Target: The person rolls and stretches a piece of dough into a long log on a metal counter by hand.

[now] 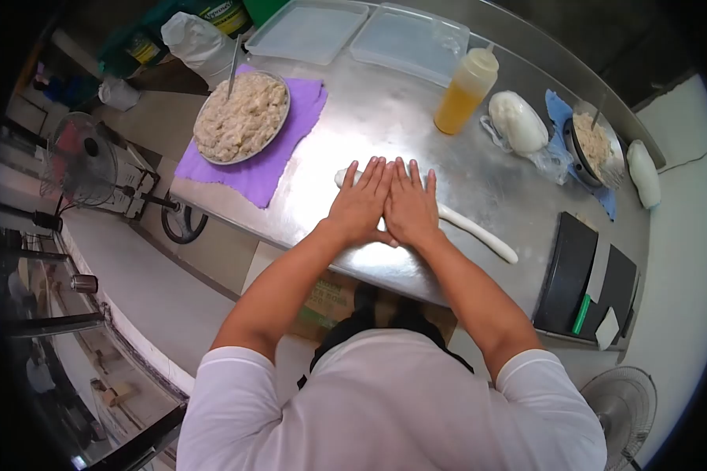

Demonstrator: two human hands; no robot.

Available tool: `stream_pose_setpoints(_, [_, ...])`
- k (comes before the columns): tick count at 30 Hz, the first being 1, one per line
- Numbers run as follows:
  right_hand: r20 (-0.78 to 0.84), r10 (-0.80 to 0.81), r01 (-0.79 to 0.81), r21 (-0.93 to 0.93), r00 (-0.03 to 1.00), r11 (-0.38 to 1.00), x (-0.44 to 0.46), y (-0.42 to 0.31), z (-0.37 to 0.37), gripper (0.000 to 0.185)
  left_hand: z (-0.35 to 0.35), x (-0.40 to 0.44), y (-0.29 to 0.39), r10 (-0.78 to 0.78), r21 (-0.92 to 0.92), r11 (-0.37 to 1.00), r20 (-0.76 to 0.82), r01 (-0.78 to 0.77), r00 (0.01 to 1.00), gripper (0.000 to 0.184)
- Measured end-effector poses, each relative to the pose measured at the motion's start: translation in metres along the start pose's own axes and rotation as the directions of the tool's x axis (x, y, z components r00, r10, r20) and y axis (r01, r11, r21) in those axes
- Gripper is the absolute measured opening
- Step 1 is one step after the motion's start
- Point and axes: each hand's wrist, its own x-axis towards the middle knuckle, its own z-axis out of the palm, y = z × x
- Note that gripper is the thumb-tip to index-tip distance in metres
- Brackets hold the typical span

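Observation:
A long white rope of dough [479, 233] lies on the metal table [322, 188]. Its right end stretches out past my hands, and a bit of its left end shows beside my left fingers. My left hand [363, 202] and my right hand [411, 206] lie flat on the dough side by side, thumbs close together, fingers stretched forward. Both are open, and they hide the middle of the rope. To the left, a plate of pale minced filling [239, 118] with a metal utensil [233, 71] stuck in it rests on a purple cloth [271, 177].
Two clear plastic trays [306, 31] stand along the back edge. A squeeze bottle of yellow liquid [465, 90], a bagged dough lump [518, 123] and a dark bowl of pale food [593, 145] are at the back right. Black trays [567, 267] sit at the right edge.

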Motion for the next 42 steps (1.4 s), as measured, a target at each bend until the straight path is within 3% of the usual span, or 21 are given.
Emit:
stream_pose_setpoints(1, [-0.031, 0.026, -0.027, -0.043, 0.999, 0.999, 0.011, 0.003, 0.001, 0.068, -0.003, 0.020, -0.011, -0.005, 0.081, 0.997, -0.014, 0.006, 1.000, 0.143])
stream_pose_setpoints(3, [0.015, 0.113, -0.113, 0.064, 0.994, 0.991, 0.033, 0.014, 0.000, 0.068, -0.002, 0.028, -0.010, -0.038, 0.152, 0.988, -0.029, 0.042, 0.999, 0.138])
stream_pose_setpoints(5, [0.021, 0.095, -0.097, 0.074, 0.995, 0.993, 0.027, 0.013, -0.003, 0.069, -0.014, 0.040, -0.012, -0.039, 0.116, 0.993, 0.059, 0.032, 0.997, 0.131])
stream_pose_setpoints(6, [0.009, 0.070, -0.071, 0.052, 0.997, 0.996, 0.011, 0.009, -0.004, 0.070, -0.003, 0.027, -0.011, 0.001, 0.129, 0.992, 0.008, -0.002, 1.000, 0.130])
stream_pose_setpoints(11, [0.112, 0.042, -0.045, 0.024, 0.993, 0.999, -0.024, -0.017, -0.017, 0.075, -0.013, -0.040, 0.004, 0.035, -0.051, 0.998, 0.089, -0.031, 0.995, 0.142])
stream_pose_setpoints(14, [0.117, 0.099, -0.100, 0.001, 0.988, 0.995, 0.015, 0.004, -0.003, 0.076, -0.003, -0.004, -0.015, -0.019, -0.066, 0.998, -0.044, 0.016, 0.999, 0.137])
stream_pose_setpoints(17, [0.075, 0.095, -0.100, 0.069, 0.993, 0.993, 0.035, 0.029, 0.004, 0.076, -0.013, 0.035, -0.018, -0.062, 0.049, 0.997, 0.130, 0.056, 0.990, 0.137])
stream_pose_setpoints(19, [0.042, -0.018, 0.015, 0.059, 0.999, 0.998, 0.026, 0.039, 0.014, 0.074, -0.002, 0.034, -0.018, -0.107, 0.056, 0.993, 0.156, 0.099, 0.982, 0.128])
stream_pose_setpoints(21, [-0.003, -0.131, 0.131, 0.049, 0.991, 0.990, 0.011, 0.043, 0.014, 0.068, 0.024, 0.031, -0.033, 0.040, 0.049, 0.998, 0.008, -0.040, 0.999, 0.097])
stream_pose_setpoints(22, [-0.011, -0.178, 0.178, 0.051, 0.984, 0.983, 0.001, 0.047, 0.010, 0.064, 0.018, 0.028, -0.036, 0.049, 0.007, 0.999, 0.038, -0.050, 0.998, 0.077])
stream_pose_setpoints(23, [-0.145, -0.241, 0.256, 0.102, 0.960, 0.961, -0.008, 0.055, 0.013, 0.058, 0.010, 0.022, -0.036, 0.059, -0.038, 0.998, 0.069, -0.056, 0.996, 0.059])
stream_pose_setpoints(24, [-0.131, -0.192, 0.217, 0.217, 0.973, 0.952, -0.013, 0.063, 0.015, 0.056, 0.003, 0.010, -0.035, 0.041, -0.029, 0.999, -0.054, -0.042, 0.998, 0.033])
stream_pose_setpoints(25, [-0.262, -0.231, 0.270, 0.124, 0.937, 0.955, -0.021, 0.067, 0.018, 0.051, 0.006, 0.007, -0.037, 0.014, -0.026, 1.000, -0.056, -0.015, 0.998, 0.033])
stream_pose_setpoints(28, [-0.202, -0.226, 0.259, 0.158, 0.953, 0.953, -0.037, 0.078, 0.018, 0.047, 0.019, 0.026, -0.048, 0.046, 0.000, 0.999, 0.030, -0.046, 0.999, 0.028])
stream_pose_setpoints(30, [-0.132, -0.200, 0.217, 0.135, 0.971, 0.967, -0.045, 0.089, 0.022, 0.046, 0.021, 0.025, -0.051, 0.144, -0.115, 0.984, 0.063, -0.136, 0.988, 0.028])
stream_pose_setpoints(33, [-0.143, -0.247, 0.265, 0.122, 0.958, 0.956, -0.053, 0.089, 0.020, 0.050, -0.015, -0.010, -0.030, 0.083, -0.007, 0.997, 0.049, -0.083, 0.995, 0.033])
stream_pose_setpoints(34, [-0.228, -0.247, 0.260, 0.026, 0.942, 0.965, -0.053, 0.088, 0.024, 0.057, 0.011, -0.006, -0.033, 0.055, 0.031, 0.998, -0.133, -0.052, 0.990, 0.035])
stream_pose_setpoints(37, [-0.359, -0.370, 0.418, 0.063, 0.857, 0.906, -0.045, 0.066, 0.008, 0.060, 0.013, -0.005, -0.033, 0.042, -0.025, 0.999, -0.150, -0.046, 0.988, 0.033])
stream_pose_setpoints(40, [-0.247, -0.317, 0.366, 0.190, 0.916, 0.911, -0.033, 0.069, 0.031, 0.055, 0.036, 0.002, -0.039, 0.023, -0.087, 0.995, -0.186, -0.039, 0.982, 0.029])
stream_pose_setpoints(42, [-0.275, -0.315, 0.372, 0.189, 0.908, 0.909, -0.030, 0.071, 0.035, 0.051, 0.031, -0.007, -0.042, 0.006, -0.111, 0.993, -0.214, -0.030, 0.977, 0.028])
